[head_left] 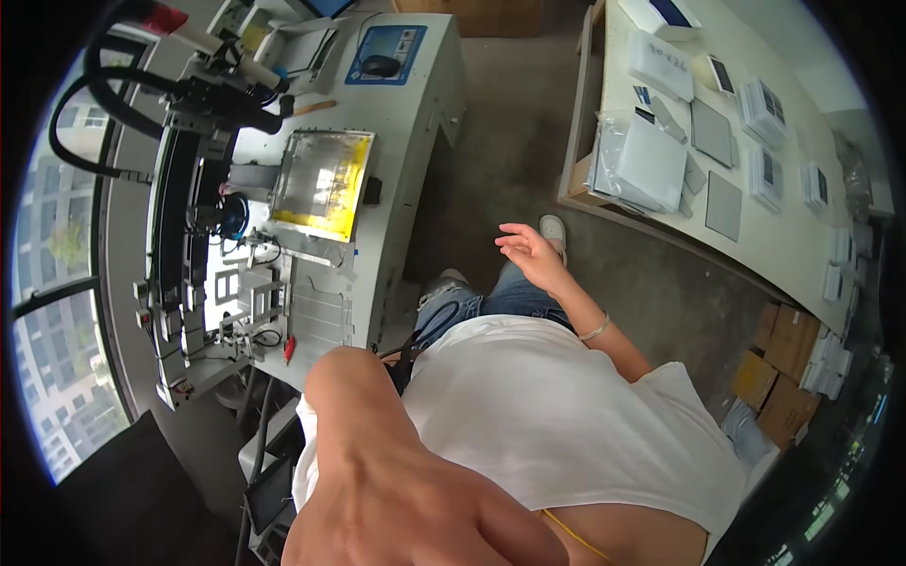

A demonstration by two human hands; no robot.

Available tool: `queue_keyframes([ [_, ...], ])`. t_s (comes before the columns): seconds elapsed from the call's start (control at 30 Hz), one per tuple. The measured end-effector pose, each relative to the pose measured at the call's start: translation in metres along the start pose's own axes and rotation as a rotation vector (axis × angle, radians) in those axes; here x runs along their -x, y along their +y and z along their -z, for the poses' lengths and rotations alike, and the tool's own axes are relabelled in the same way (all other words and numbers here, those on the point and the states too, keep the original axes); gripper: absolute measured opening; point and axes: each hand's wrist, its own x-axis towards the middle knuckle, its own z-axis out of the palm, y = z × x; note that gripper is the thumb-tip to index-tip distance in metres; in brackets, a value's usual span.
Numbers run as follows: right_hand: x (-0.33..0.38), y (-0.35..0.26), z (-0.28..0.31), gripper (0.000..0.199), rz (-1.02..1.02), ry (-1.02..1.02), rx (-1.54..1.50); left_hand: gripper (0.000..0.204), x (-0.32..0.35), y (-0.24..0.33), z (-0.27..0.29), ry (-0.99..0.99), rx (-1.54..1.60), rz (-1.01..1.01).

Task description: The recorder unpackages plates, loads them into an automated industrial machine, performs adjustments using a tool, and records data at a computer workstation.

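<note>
My right hand hangs in front of my body above the floor, fingers apart and loosely bent, with nothing in it. It touches nothing and lies between the two work surfaces. My left arm is folded up toward the head, so my left hand looms large at the lower edge. Only the back of it and the wrist show; its fingers are out of the picture. Left of me, a framed screen with yellow along its edges rests on a bench machine, apart from both hands.
A white bench holds a black mouse on a blue pad. A small red-handled tool lies near the machine. On the right, a long table carries grey sheets and plastic-wrapped stacks. Cardboard boxes stand beside it.
</note>
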Motion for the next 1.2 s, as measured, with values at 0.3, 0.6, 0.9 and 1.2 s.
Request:
queue_keyframes([
  [0.3, -0.003, 0.006, 0.255, 0.028, 0.104, 0.585, 0.366, 0.023, -0.132, -0.184, 0.031, -0.202, 0.035, -0.151],
  [0.6, -0.022, 0.045, 0.354, 0.055, -0.215, 0.608, 0.586, 0.049, 0.023, -0.403, 0.237, 0.709, -1.046, 1.285],
  [0.9, -0.010, 0.059, 0.382, 0.028, -0.041, 0.637, -0.226, 0.060, 0.090, -0.459, 0.258, 0.399, -1.467, 1.552],
  [1.2, 0.005, 0.044, 0.388, 0.032, 0.078, 0.403, -0.768, 0.015, 0.024, -0.430, 0.234, 0.742, -0.937, 1.359],
])
